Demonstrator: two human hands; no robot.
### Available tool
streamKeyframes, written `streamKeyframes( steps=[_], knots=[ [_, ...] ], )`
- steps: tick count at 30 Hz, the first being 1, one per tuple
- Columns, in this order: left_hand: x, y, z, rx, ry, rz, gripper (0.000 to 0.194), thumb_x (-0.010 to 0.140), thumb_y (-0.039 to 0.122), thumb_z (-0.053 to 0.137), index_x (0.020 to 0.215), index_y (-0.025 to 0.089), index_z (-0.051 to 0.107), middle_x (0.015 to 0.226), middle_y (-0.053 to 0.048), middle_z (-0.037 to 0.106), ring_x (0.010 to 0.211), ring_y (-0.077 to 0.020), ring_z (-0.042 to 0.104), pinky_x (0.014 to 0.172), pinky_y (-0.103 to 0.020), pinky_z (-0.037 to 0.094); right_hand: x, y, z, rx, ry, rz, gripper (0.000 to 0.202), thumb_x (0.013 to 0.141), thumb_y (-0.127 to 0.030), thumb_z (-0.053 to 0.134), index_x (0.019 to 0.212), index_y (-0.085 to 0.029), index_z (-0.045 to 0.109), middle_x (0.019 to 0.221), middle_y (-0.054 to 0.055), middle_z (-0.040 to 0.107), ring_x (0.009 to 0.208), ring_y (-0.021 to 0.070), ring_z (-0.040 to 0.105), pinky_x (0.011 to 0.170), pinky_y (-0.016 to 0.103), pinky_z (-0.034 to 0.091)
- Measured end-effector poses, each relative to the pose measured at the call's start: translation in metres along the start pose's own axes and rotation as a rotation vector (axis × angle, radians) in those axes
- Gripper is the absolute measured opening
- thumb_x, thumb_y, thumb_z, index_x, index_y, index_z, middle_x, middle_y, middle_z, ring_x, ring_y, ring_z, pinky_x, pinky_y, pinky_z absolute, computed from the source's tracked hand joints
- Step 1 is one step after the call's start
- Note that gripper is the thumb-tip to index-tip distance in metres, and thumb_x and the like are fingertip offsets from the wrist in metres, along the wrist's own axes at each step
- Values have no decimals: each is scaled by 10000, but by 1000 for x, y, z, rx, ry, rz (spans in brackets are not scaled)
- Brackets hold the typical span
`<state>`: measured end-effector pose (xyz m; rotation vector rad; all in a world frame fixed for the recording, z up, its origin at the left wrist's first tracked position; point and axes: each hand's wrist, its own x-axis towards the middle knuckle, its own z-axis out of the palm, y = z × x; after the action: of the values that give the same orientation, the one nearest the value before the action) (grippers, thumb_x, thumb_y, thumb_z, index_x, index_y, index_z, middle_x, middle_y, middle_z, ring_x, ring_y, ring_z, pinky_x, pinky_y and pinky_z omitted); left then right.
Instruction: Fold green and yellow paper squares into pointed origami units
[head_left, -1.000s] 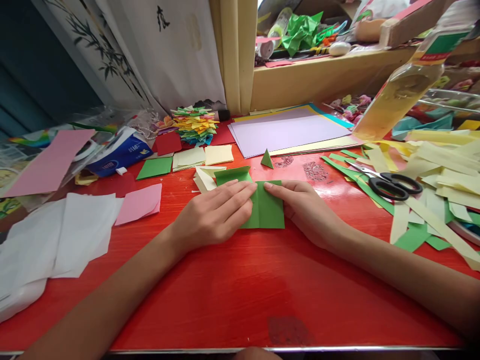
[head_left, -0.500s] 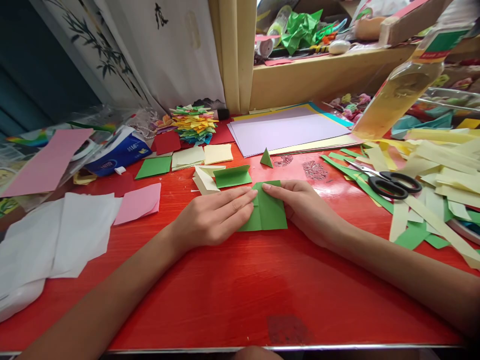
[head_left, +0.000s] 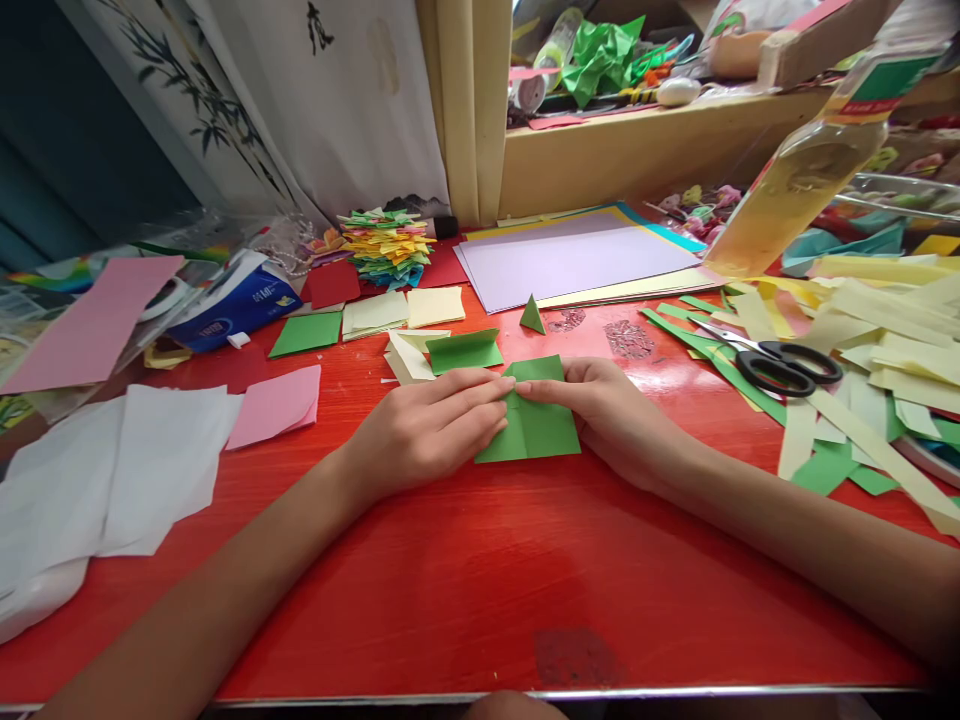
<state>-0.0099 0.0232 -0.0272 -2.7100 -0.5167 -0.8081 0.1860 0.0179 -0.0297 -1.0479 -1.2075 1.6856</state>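
Note:
A creased green paper square (head_left: 546, 428) is held between my two hands, low over the red table. My left hand (head_left: 427, 425) covers its left side, fingers stretched together and the thumb at the upper middle. From the right, my right hand (head_left: 615, 415) pinches the sheet, thumb on top and the other fingers partly hidden behind it. Just beyond my left fingers lie a folded green paper piece (head_left: 465, 351) and a folded cream paper piece (head_left: 409, 358). A small green folded triangle (head_left: 532, 316) stands behind the sheet.
Black-handled scissors (head_left: 776, 368) rest among paper strips (head_left: 892, 350) at right. Behind stand a tilted bottle (head_left: 802, 180), large paper sheets (head_left: 577, 262) and a stack of colourful folded pieces (head_left: 386, 248). Pink paper (head_left: 276, 406) and white tissues (head_left: 169, 470) lie left.
My right thumb has slid left across the green paper, towards my left thumb. The sheet's right side has shifted slightly.

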Motion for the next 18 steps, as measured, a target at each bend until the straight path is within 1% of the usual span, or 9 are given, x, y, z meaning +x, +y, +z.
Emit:
streamKeyframes(
  steps=[3,6,8,10,12,15,16,18],
  knots=[
    [6,6,0,-109,29,-151,112,784,155,535,881,180,586,1071,-58,616,1026,-161,537,859,-305,488,0,1,0,-89,34,-46,203,701,-341,627,804,-168,652,656,49,642,624,179,598,573,308,473],
    [13,12,-1,-244,52,-385,62,786,188,541,785,185,603,1006,-60,581,952,-150,536,814,-295,478,-2,0,1,-111,-28,-87,185,734,-324,583,823,-173,641,690,39,643,647,173,603,577,297,469],
    [17,14,-2,-360,49,-529,82,801,206,524,793,188,604,923,-43,572,892,-132,544,782,-273,470,-2,-2,2,-133,-66,-128,187,755,-289,554,897,-187,621,763,29,647,691,163,607,609,289,471],
    [19,15,-1,-481,32,-644,95,815,209,507,836,194,599,850,-15,580,821,-111,551,739,-243,462,-2,-3,2,-213,-55,-171,239,760,-253,543,990,-208,588,875,25,641,772,163,604,656,289,470],
    [20,15,-1,-585,15,-723,102,818,203,501,873,200,588,824,4,592,782,-99,554,714,-224,453,-2,-3,1,-333,-18,-202,307,750,-239,552,1056,-221,559,962,27,624,833,172,593,677,291,468],
    [19,15,1,-686,3,-794,104,817,209,503,896,203,570,832,14,595,779,-94,551,723,-215,441,1,-2,-1,-462,-23,-233,350,743,-240,558,1093,-225,543,980,26,619,826,169,587,659,282,467],
    [19,15,2,-710,1,-811,101,818,217,501,897,202,562,832,15,590,780,-93,546,725,-214,437,1,-1,-1,-476,-40,-234,324,750,-251,553,1073,-220,553,950,24,626,799,162,588,641,273,465],
    [18,16,2,-751,14,-848,100,817,236,502,901,200,543,851,12,574,797,-95,537,732,-214,431,2,0,-2,-481,-70,-219,226,763,-299,544,958,-195,593,854,21,635,727,149,586,585,251,453]
  ],
)
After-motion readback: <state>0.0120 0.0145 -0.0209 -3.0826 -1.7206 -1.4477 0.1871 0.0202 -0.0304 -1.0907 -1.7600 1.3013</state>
